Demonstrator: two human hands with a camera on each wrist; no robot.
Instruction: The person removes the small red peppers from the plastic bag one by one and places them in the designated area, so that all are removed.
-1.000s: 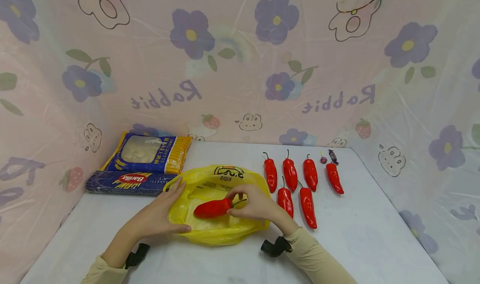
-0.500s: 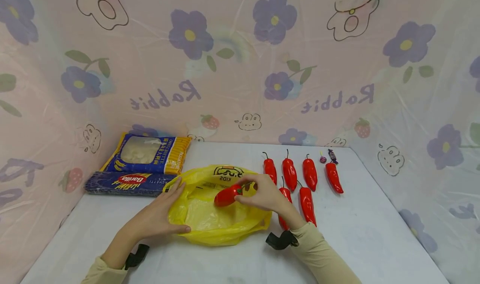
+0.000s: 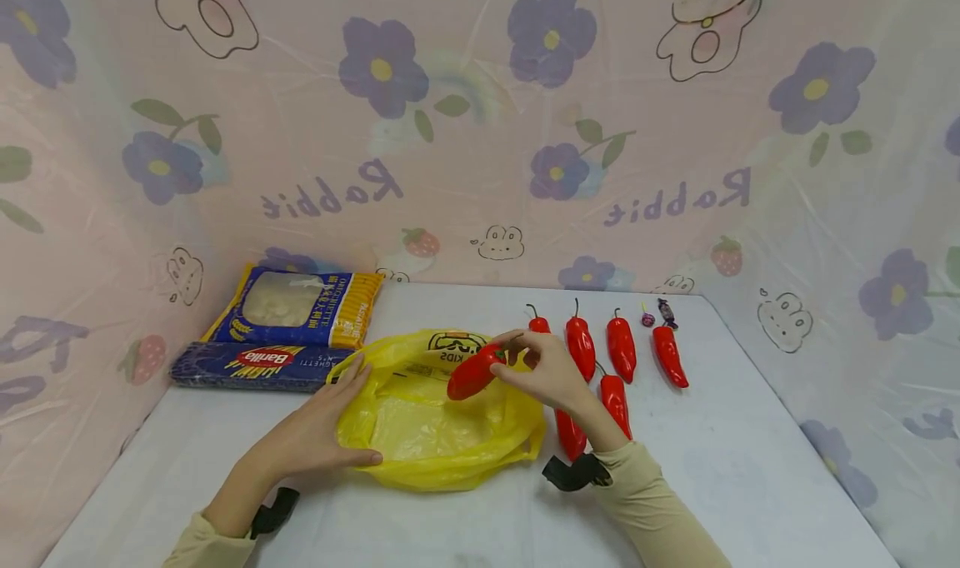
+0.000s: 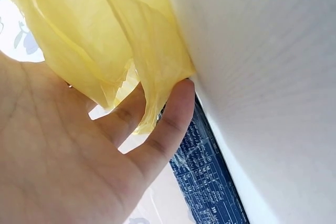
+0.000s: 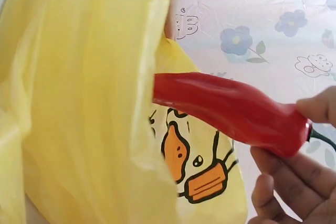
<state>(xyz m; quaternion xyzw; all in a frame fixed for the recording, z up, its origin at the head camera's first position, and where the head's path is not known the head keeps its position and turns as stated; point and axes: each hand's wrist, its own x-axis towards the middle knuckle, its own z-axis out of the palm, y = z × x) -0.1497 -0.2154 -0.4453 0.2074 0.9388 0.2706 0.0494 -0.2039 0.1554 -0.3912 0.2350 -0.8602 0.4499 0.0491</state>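
Observation:
My right hand pinches a red chili pepper by its stem end, over the right side of an open yellow plastic bag. In the right wrist view, the bag's near wall hides the tip of the chili pepper. My left hand lies spread against the bag's left side, its thumb on the front rim. The left wrist view shows yellow plastic touching the fairly straight fingers of that hand.
Several red chili peppers lie right of the bag. Behind them are a lollipop and a wrapped candy. At the back left, a blue spaghetti pack lies in front of an orecchiette pasta bag. A patterned curtain encloses the table.
The right hand has drawn the chili pepper up and to the right, from low in the bag's mouth to near its right rim. The left hand has stayed put.

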